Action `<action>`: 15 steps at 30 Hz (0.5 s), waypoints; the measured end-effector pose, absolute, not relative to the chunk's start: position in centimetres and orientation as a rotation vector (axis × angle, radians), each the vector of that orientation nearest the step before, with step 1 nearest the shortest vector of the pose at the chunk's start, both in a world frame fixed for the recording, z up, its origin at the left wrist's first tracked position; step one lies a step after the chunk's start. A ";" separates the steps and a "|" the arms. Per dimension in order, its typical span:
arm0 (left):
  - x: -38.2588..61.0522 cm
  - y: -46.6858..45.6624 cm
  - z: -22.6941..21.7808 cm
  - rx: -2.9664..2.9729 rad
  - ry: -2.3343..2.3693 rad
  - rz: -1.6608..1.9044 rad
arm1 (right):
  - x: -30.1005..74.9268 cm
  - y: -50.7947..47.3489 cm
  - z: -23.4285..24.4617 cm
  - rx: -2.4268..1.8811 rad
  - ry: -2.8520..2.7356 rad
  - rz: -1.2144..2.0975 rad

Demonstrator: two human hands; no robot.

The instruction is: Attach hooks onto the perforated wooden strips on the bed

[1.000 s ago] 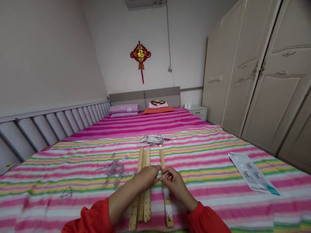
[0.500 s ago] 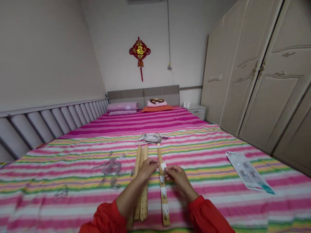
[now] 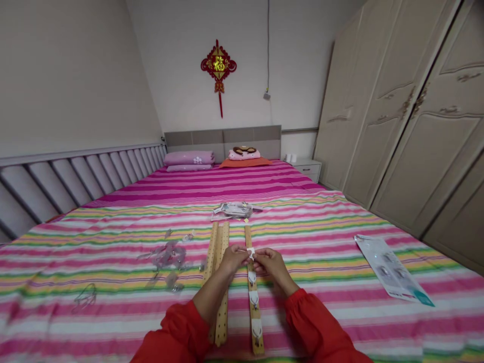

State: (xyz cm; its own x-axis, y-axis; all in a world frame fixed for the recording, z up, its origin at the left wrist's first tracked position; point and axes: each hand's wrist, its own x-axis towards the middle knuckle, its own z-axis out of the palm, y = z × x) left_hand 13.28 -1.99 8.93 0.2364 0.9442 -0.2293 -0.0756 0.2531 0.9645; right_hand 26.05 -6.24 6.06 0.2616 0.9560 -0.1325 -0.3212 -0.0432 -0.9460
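My left hand (image 3: 231, 256) and my right hand (image 3: 269, 262) meet over a single wooden strip (image 3: 252, 297) lying on the striped bedspread (image 3: 321, 242). Together they pinch a small white hook piece (image 3: 250, 251) just above that strip. Three white deer-head hooks sit along the strip's near part, below my hands. A stack of perforated wooden strips (image 3: 218, 282) lies to the left, partly under my left forearm. Both arms wear red sleeves.
Clear plastic bags and small bits (image 3: 166, 258) lie left of the strips. Opened packaging (image 3: 236, 209) sits beyond them. A printed plastic pack (image 3: 393, 269) lies at the right. Pillows (image 3: 189, 160), a nightstand (image 3: 307, 169) and wardrobes (image 3: 408, 116) stand beyond.
The view has tilted slightly, so more of the strips shows. My hands have shifted up along the single strip, and the white piece now sits pinched between both.
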 end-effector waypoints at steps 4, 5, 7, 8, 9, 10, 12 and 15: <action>13.8 -1.7 7.9 1.034 1.126 0.919 | 26.0 -5.7 5.0 -1.185 -0.722 1.185; 13.9 -1.6 7.6 1.030 1.139 0.920 | 26.0 -5.6 4.6 -1.189 -0.719 1.178; 14.1 -1.5 7.0 1.030 1.165 0.918 | 26.0 -5.5 4.0 -1.197 -0.712 1.163; 14.2 -1.4 6.8 1.033 1.180 0.915 | 26.0 -5.4 3.7 -1.201 -0.709 1.157; 14.2 -1.3 6.5 1.037 1.197 0.909 | 26.0 -5.3 3.5 -1.206 -0.706 1.151; 14.3 -1.2 6.2 1.042 1.216 0.901 | 25.9 -5.2 3.2 -1.212 -0.704 1.145; 14.4 -0.9 5.7 1.052 1.259 0.887 | 25.9 -5.0 2.8 -1.223 -0.702 1.134; 14.7 -0.6 5.0 1.066 1.323 0.872 | 25.8 -4.7 2.3 -1.240 -0.699 1.114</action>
